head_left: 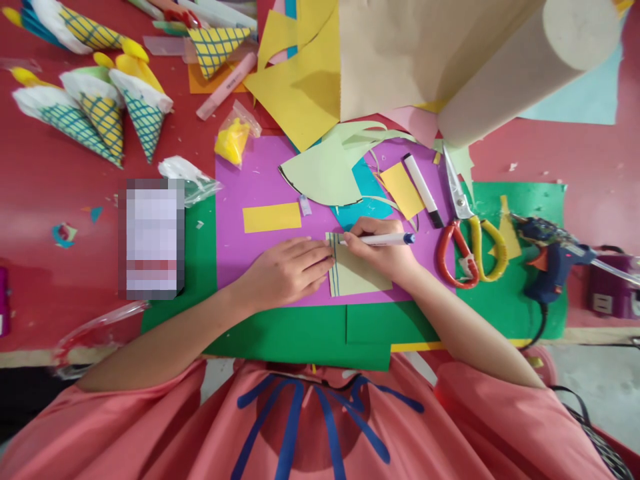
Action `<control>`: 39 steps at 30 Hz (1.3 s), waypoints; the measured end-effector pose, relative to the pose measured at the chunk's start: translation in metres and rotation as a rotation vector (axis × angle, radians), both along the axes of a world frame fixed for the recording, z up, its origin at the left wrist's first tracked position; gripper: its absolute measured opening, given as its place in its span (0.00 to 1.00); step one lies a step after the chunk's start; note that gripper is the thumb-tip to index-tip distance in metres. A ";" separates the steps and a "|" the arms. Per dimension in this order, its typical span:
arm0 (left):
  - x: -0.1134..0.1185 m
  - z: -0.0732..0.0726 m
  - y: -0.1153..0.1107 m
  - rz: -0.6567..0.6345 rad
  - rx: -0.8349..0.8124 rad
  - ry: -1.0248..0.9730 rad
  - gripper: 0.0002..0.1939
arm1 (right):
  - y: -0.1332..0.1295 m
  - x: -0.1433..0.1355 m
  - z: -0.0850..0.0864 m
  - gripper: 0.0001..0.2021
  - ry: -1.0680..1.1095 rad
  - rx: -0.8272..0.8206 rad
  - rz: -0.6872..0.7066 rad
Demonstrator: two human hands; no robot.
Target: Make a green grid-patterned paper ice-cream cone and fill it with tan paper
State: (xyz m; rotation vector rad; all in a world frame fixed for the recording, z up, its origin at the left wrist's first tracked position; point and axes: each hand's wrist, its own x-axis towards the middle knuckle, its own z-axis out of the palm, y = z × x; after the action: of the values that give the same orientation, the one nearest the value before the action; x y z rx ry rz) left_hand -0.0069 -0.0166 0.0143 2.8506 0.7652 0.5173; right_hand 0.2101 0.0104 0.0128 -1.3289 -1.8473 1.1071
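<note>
A pale green sheet [363, 275] with blue lines along its left side lies on purple paper [235, 267]. My right hand [385, 250] holds a white marker [383, 239] with a blue end, its tip near the sheet's upper left. Flat beside it, my left hand [295, 270] rests with fingers stretched out, the fingertips on the sheet's left edge. Above my left hand is a yellow strip [272, 218]. A black-capped marker [423, 190] and a yellow rectangle [403, 191] lie beyond my right hand.
Scissors [467, 227] and a blue glue gun [547, 260] lie at the right. A phone-like blurred object [153, 240] sits at the left. Patterned paper cones [145, 110] are at the upper left. A large paper roll [525, 67] stretches across the upper right.
</note>
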 end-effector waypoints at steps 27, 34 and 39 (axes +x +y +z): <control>-0.003 0.002 0.003 0.107 0.033 0.071 0.15 | -0.004 0.005 0.007 0.12 0.306 -0.137 -0.142; -0.003 0.003 0.002 0.132 0.035 0.097 0.15 | -0.009 0.004 0.008 0.12 0.165 -0.173 -0.114; -0.003 0.003 0.002 0.134 0.026 0.086 0.14 | -0.014 0.005 0.001 0.14 0.038 -0.061 -0.053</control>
State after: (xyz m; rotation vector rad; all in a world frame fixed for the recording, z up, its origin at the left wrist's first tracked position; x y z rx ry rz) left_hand -0.0100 -0.0149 0.0172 2.8752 0.9768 0.4258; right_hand 0.2154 -0.0032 0.0137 -1.3736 -1.7536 1.1613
